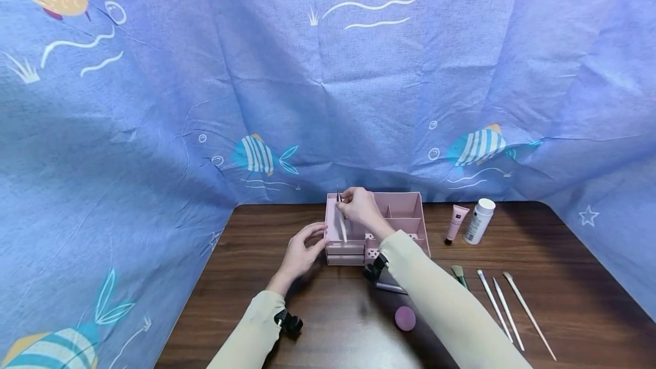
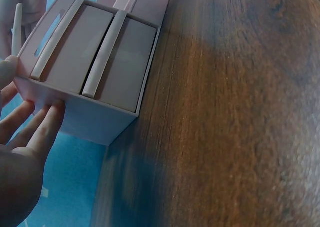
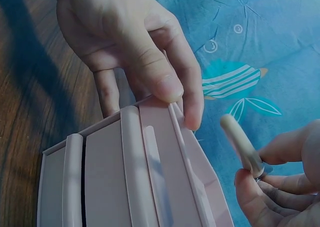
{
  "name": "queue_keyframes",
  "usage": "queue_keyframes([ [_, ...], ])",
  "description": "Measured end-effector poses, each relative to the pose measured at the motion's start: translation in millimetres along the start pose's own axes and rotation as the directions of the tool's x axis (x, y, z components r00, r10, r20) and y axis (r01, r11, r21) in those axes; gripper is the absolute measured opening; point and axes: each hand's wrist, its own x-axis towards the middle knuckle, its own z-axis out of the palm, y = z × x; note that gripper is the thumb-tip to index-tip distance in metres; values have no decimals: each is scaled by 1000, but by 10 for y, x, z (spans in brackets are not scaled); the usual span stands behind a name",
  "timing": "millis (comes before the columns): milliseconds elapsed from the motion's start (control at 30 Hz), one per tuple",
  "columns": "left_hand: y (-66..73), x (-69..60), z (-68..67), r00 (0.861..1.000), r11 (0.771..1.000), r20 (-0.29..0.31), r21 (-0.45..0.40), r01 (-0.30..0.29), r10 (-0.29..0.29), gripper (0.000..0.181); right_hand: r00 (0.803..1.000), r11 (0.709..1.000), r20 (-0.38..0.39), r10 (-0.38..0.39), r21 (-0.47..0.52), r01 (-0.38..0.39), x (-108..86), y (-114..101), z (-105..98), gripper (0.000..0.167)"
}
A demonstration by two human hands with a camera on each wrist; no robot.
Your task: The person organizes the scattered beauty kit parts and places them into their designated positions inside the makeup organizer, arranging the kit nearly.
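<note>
A pink desktop organizer [image 1: 405, 205] with open compartments and two small front drawers [image 2: 122, 62] stands at the back of the table. My left hand [image 1: 301, 252] steadies its front left corner, thumb at the top edge and fingers against the side wall. Above the left compartment, my right hand [image 1: 360, 206] pinches a slim white-handled brush [image 1: 342, 225] between thumb and fingers. Its handle slants down toward the front, and a dark thin end points up. In the right wrist view the handle's rounded end [image 3: 235, 132] and a shiny metal band show; the bristles are hidden.
Right of the organizer stand a pink tube [image 1: 455, 224] and a white bottle [image 1: 480, 222]. Several brushes [image 1: 508, 312] lie at the right. A round pink item [image 1: 405, 319] and a silvery stick [image 1: 391, 287] lie in front. A blue fish-print cloth [image 1: 369, 101] hangs behind.
</note>
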Motion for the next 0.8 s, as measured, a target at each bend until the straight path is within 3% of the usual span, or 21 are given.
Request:
queue_keyframes([
  [800,29,-9,4,1000,1000,-1,-15,-23,23,34,999,994,-18,43,-104,-45,52,14,114,25],
])
